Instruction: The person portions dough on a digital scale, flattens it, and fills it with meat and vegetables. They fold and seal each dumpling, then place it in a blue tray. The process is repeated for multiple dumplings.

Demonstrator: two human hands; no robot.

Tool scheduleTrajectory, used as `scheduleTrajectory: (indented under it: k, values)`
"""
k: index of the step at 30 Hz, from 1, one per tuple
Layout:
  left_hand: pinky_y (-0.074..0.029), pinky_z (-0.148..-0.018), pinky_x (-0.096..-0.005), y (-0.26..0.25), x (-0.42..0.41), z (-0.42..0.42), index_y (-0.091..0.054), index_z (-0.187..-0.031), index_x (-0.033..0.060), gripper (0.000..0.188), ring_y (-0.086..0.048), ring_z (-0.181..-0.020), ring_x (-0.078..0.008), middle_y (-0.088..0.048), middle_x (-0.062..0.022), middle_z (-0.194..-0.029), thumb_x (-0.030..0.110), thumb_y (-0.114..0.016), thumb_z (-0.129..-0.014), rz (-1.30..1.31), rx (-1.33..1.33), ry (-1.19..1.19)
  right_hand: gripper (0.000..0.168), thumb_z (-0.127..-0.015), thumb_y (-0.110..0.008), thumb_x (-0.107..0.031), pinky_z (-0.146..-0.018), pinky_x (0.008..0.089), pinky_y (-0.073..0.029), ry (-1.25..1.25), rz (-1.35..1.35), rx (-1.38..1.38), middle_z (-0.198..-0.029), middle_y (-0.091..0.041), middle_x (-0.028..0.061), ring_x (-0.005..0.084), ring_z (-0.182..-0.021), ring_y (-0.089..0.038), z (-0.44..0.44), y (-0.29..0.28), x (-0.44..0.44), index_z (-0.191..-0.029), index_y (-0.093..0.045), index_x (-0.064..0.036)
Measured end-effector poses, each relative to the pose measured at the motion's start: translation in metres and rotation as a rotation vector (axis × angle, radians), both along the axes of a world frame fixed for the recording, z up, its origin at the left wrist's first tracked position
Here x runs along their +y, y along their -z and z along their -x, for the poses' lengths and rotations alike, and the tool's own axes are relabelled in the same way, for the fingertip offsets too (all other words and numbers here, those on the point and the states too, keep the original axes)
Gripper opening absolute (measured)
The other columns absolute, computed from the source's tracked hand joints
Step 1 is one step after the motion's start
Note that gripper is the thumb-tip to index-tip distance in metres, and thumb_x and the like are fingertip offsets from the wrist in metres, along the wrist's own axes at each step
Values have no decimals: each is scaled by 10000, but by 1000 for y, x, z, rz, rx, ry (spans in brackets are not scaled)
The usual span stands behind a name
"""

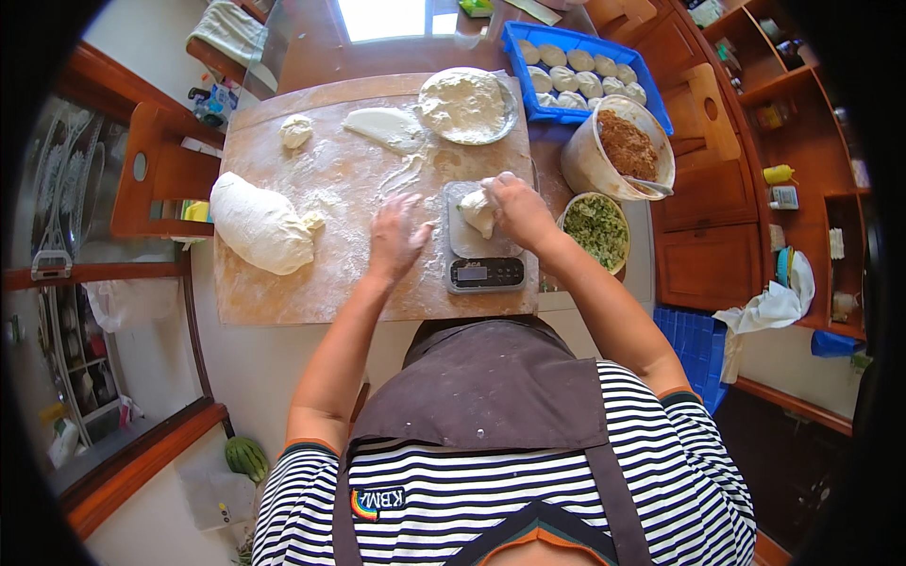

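My right hand [517, 209] pinches a small piece of dough [478, 212] over the plate of an ACA digital kitchen scale [485, 274]; whether the dough rests on the plate I cannot tell. Floury and with its fingers apart, my left hand [398, 235] is over the wooden board [283, 304], left of the scale, holding nothing. A large lump of dough [262, 223] lies at the board's left, with a small dough ball [296, 131] behind it. Towards the back are a dough scraper [382, 127], pale and flour-dusted, and a bowl of flour [463, 105].
A blue plastic tray [591, 39] of filled buns stands at the back right. Nearer are a tub of brown filling [584, 159] with a metal utensil in it and a bowl of chopped greens [597, 230]. Wooden chairs [138, 177] stand beside the table.
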State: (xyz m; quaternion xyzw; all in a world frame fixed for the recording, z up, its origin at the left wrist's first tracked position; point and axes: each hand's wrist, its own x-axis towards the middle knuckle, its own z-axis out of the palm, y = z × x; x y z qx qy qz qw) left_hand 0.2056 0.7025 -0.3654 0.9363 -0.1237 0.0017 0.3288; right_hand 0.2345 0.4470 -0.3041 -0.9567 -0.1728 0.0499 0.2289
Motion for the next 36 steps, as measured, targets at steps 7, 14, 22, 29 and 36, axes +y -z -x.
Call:
scheduleTrajectory:
  k: [7, 14, 22, 29, 36]
  values:
    - [-323, -1136, -522, -32, -81, 0, -616, -1284, 61, 513, -502, -1302, -328, -611, -121, -1297, 194, -737, -804, 149, -236, 64, 146, -816, -674, -59, -713, 442, -526, 58, -192, -176, -829, -680, 176, 389, -778, -663, -4, 5, 6, -956, -660, -21]
    - [-319, -1112, -588, -17, -96, -10, -742, -1056, 136, 262, -555, -1229, -348, -695, -64, -1123, 227, -734, -810, 125, -345, 25, 149, -823, -703, -66, -649, 347, -518, 173, -356, 95, -810, -694, 109, 217, -702, -663, -2, 5, -10, -958, -672, -9]
    - [-321, -1139, -557, -28, -86, -10, -658, -1258, 121, 391, -553, -1254, -330, -634, -104, -1295, 246, -663, -888, -68, -106, 117, 134, -930, -704, -98, -726, 263, -534, 219, -1525, 603, -916, -703, 73, 121, -820, -653, 0, -65, 7, -991, -672, 17]
    - [-565, -851, -314, -53, -44, -35, -572, -1291, -3, 302, -673, -944, -172, -673, -112, -1104, 98, -548, -1008, 1690, 849, -112, 300, -852, -709, -88, -1028, 427, -465, -245, -312, -195, -1292, -637, 172, 322, -1204, -578, 5, -48, 27, -1151, -722, -108]
    - [-504, -645, -320, 16, 49, -65, -760, -935, 29, 220, -648, -661, -194, -701, -68, -730, 204, -635, -980, 709, 157, -547, 319, -839, -699, -111, -1000, 405, -478, 100, -326, -127, -1262, -605, 182, 341, -1148, -599, 11, -32, -9, -1153, -700, -53]
